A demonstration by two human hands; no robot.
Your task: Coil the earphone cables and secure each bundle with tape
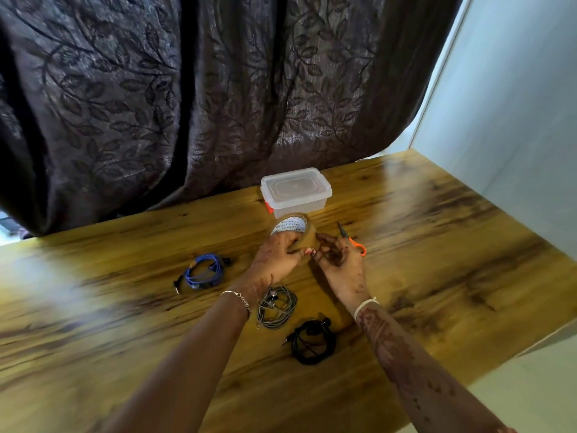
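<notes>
Earphone coils (277, 306), three (tape roll (292, 228), one)

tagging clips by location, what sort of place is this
Probably a room in a home rather than a workshop: a dark leaf-patterned curtain hangs behind a wooden table, a lidded plastic box stands on it, and a plain pale wall is alongside.

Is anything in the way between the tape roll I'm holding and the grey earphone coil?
Nothing visible. Your left hand grips the tape roll, with your right hand at its edge. The grey earphone coil lies on the table just nearer you, beside your left wrist.
</notes>
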